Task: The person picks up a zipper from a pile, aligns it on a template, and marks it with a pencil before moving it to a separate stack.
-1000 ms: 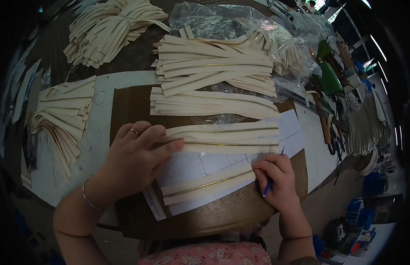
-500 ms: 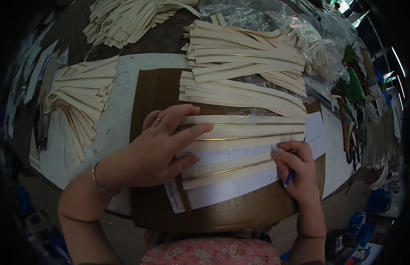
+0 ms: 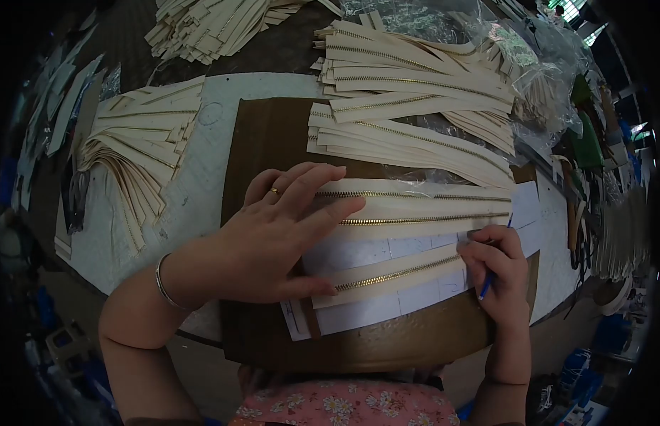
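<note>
A cream zipper tape with gold metal teeth (image 3: pixel 397 278) lies slightly slanted across a marked white paper (image 3: pixel 372 318). On its left end rests the thumb of my left hand (image 3: pixel 262 245). The other fingers of that hand are spread over the left ends of two more zippers, an upper one (image 3: pixel 408 186) and a lower one (image 3: pixel 422 228), lying side by side above. My right hand (image 3: pixel 504 273) is closed at the right end of the slanted zipper, thumb and forefinger at its tip. A blue pen (image 3: pixel 487 285) is held among its fingers.
Beneath the paper is a brown board (image 3: pixel 273 348) on a pale tabletop (image 3: pixel 209 153). Stacks of zippers lie beyond (image 3: pixel 415 78), with a bundle at left (image 3: pixel 138 142) and another at the far left (image 3: pixel 209 28). Clear plastic bags (image 3: pixel 536 78) and tools (image 3: pixel 575 213) sit at right.
My left thumb has come down onto the left end of the slanted zipper. The whole scene sits a little further right in view. My right hand stays at the zipper's right end.
</note>
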### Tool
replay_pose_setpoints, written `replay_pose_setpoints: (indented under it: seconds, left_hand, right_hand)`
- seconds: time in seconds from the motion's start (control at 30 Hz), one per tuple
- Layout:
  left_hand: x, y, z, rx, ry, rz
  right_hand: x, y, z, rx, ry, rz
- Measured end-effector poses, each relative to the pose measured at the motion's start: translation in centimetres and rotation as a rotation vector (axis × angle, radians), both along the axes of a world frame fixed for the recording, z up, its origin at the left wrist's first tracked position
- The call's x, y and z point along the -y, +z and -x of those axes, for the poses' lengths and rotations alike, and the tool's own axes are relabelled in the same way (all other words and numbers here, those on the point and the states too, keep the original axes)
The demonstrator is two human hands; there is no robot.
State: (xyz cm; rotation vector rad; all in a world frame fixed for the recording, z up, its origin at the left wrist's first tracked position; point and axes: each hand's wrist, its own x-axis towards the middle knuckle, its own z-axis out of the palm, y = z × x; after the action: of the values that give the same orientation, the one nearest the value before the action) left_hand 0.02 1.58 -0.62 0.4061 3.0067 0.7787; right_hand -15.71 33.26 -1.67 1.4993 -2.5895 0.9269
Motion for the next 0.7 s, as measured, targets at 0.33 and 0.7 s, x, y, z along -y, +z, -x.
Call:
replay_pose_setpoints:
  seconds: [0.33, 0.7]
  left_hand:
    - [-0.3, 0.3, -0.1, 0.052, 0.002, 0.013]
    - [-0.8, 1.6, 0.4, 0.177, 0.059, 0.052]
  right_hand:
    - [-0.2, 0.8, 0.5, 0.039, -0.036, -0.029]
    - [-0.1, 1.4, 1.9, 0.661, 0.007, 0.505]
